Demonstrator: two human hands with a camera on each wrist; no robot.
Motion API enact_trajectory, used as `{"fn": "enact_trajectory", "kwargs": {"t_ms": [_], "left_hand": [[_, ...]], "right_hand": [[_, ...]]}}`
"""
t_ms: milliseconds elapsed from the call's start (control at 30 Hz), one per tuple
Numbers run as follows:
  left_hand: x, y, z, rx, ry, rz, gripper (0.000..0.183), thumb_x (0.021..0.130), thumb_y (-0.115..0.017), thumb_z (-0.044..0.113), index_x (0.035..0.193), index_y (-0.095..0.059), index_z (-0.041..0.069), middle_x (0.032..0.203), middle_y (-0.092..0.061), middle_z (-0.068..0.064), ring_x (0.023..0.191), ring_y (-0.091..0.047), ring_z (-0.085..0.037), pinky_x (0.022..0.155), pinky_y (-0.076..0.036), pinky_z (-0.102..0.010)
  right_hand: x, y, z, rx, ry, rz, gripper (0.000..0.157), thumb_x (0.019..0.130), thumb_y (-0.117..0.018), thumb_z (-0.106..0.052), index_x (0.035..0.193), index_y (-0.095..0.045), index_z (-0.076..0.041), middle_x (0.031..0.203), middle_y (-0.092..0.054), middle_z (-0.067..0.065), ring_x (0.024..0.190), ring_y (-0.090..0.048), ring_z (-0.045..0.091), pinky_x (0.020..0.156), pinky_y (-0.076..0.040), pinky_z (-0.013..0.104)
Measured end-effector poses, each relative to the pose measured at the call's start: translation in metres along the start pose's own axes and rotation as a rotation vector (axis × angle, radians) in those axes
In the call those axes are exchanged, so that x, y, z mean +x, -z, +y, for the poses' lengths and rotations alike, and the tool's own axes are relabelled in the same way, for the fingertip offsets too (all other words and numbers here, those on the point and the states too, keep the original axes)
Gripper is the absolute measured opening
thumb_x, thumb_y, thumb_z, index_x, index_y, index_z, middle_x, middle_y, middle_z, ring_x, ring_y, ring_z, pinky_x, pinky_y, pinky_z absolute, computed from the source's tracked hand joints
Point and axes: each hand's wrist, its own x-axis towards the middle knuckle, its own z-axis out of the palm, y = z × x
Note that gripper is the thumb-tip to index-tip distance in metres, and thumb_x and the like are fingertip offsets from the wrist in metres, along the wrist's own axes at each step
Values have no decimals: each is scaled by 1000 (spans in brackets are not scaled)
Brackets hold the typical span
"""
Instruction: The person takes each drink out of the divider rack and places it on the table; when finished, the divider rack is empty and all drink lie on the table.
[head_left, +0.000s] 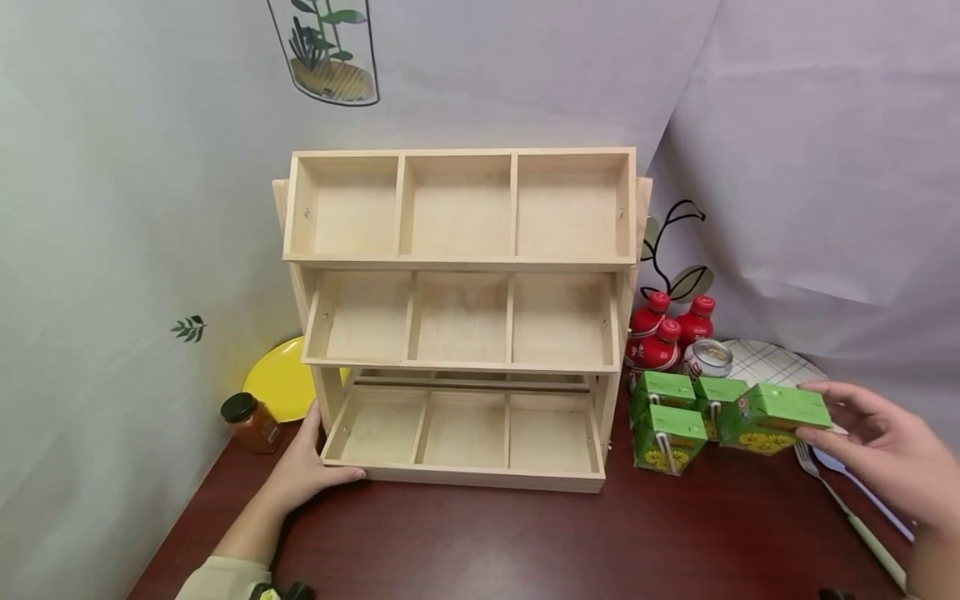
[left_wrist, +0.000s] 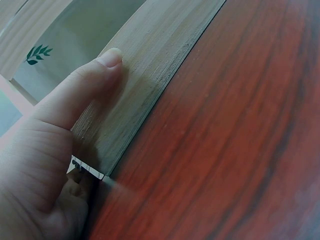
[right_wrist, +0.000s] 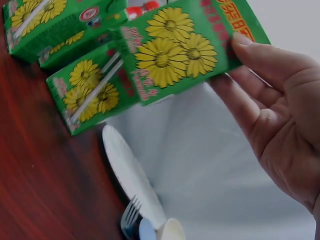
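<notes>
My right hand [head_left: 892, 446] pinches a green juice box [head_left: 780, 412] by its right end, thumb on the near side. In the right wrist view this juice box [right_wrist: 175, 47] shows yellow flowers and overlaps another box behind it. Several more green juice boxes [head_left: 670, 437] stand on the table just left of it, some with straws on their sides. My left hand [head_left: 303, 471] grips the lower left corner of a pale wooden three-tier rack [head_left: 465, 477]. In the left wrist view its thumb [left_wrist: 95, 75] lies along the front board of the bottom tray.
Red-capped bottles [head_left: 656, 350] and a can [head_left: 707, 358] stand behind the juice boxes. A checked plate [head_left: 772, 367], fork [head_left: 810, 462] and spoon [head_left: 862, 492] are at the right. A brown jar [head_left: 253, 423] and yellow plate [head_left: 281, 383] lie left of the rack.
</notes>
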Motion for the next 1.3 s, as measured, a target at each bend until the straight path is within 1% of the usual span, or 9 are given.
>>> {"fn": "enact_trajectory", "kwargs": {"t_ms": [67,167,233,300,433,567,1033,1233,1300], "left_hand": [[-1,0,0,4,11,-1,135,54,-96,17,156,-8,20,152,-27,-14,129,-36,-30,94,-29,-9],[-2,1,1,16,22,-2,136,54,-96,17,156,-7,22,152,-26,-12,129,-35,-28,94,-28,-9],[-2,1,1,22,23,0,136,54,-96,18,156,-7,21,152,-26,-12,129,-35,-28,94,-28,-8],[-2,1,1,21,20,0,136,54,-96,18,156,-7,21,152,-26,-12,130,-34,-28,94,-28,-8],[-2,1,0,20,17,1,136,54,-96,17,156,-7,21,152,-26,-13,130,-34,-29,94,-28,-8],[-2,1,0,22,14,1,136,54,-96,17,156,-7,20,152,-26,-13,130,-34,-29,94,-27,-8],[-5,5,3,11,-1,8,134,54,-96,15,156,-9,16,151,-28,-16,128,-37,-32,94,-31,-9],[-2,2,-10,-18,-33,11,132,54,-96,13,155,-12,19,148,-32,-16,125,-40,-34,93,-34,-11],[-3,1,-17,19,-41,38,133,53,-97,16,155,-12,23,149,-31,-13,126,-39,-32,94,-31,-10]], "right_hand": [[-2,0,4,-118,-61,-51,47,84,-70,5,128,-54,0,118,-60,-5,113,-50,-12,77,-44,8],[0,-2,9,-150,-122,-117,45,86,-72,-5,128,-55,-5,122,-57,-2,114,-43,-18,80,-41,6],[0,-7,12,-114,-153,-154,46,87,-72,-6,129,-54,-5,124,-53,0,114,-43,-17,81,-42,7],[0,-12,15,-78,-183,-179,48,85,-73,-7,129,-53,-5,120,-56,1,111,-49,-12,77,-46,11],[0,-19,20,-45,-181,-208,47,83,-75,-4,125,-54,-4,117,-60,2,109,-53,-9,80,-45,11],[0,-21,25,-71,-141,-235,46,83,-75,-4,125,-54,-3,120,-57,-2,112,-46,-13,85,-39,7],[5,-28,31,-32,-136,-295,45,86,-72,-4,125,-51,0,115,-61,-4,106,-55,-6,78,-46,13],[4,-27,30,-7,-134,-307,47,86,-71,-3,128,-50,2,117,-62,-5,108,-55,-6,77,-49,16],[4,-26,27,-30,-131,-298,50,87,-71,-4,131,-48,1,120,-60,-6,106,-56,-6,76,-50,18]]}}
